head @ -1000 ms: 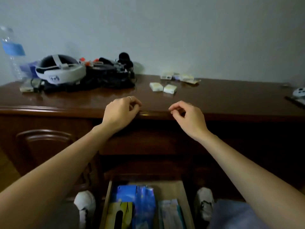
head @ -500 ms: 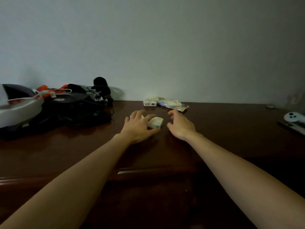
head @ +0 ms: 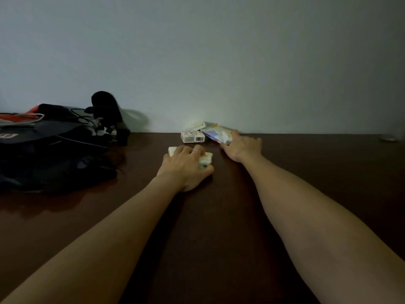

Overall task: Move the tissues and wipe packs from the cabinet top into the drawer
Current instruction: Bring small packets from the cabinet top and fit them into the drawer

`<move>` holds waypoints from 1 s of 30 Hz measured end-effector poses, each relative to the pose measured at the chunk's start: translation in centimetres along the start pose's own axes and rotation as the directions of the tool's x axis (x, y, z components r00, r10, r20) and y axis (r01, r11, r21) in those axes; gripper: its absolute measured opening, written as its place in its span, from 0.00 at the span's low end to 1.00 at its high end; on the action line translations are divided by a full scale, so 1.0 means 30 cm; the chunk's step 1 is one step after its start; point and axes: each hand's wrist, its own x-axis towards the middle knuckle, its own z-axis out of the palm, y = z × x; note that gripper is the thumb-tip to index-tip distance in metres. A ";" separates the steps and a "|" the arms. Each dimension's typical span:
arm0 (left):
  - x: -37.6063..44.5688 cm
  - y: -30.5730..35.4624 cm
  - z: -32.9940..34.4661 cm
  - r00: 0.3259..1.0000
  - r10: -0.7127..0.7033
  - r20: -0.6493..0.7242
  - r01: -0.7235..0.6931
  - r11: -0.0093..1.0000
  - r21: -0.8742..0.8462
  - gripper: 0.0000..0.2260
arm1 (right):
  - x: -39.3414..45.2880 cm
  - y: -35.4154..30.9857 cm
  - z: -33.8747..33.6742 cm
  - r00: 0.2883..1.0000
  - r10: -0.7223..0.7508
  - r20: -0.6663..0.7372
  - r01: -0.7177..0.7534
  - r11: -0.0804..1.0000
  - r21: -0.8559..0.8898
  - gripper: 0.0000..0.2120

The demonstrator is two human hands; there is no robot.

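Bare cabinet top beside hands

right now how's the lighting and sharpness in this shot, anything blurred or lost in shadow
Head view: dim overall, with one brighter patch on the wall behind the boxed pack. The right hand and the wipe pack it holds are motion-blurred; the left hand over the small tissue packs is sharper. The black gear at left merges into shadow; the cabinet top shows faint sheen.
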 end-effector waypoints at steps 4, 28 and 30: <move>-0.020 0.011 -0.013 1.000 -0.013 -0.024 0.014 0.999 0.044 0.29 | -0.079 0.020 -0.059 0.991 -0.092 -0.093 0.082 0.991 -0.107 0.25; -1.262 0.316 -0.139 0.767 -0.302 -0.566 0.149 0.942 -0.300 0.12 | -1.597 0.194 -0.175 0.792 -0.028 -0.610 0.487 0.632 0.603 0.19; -1.375 0.294 -0.050 0.805 -0.339 -0.487 0.195 0.927 -0.322 0.12 | -1.699 0.213 -0.062 0.816 -0.126 -0.564 0.498 0.650 0.574 0.21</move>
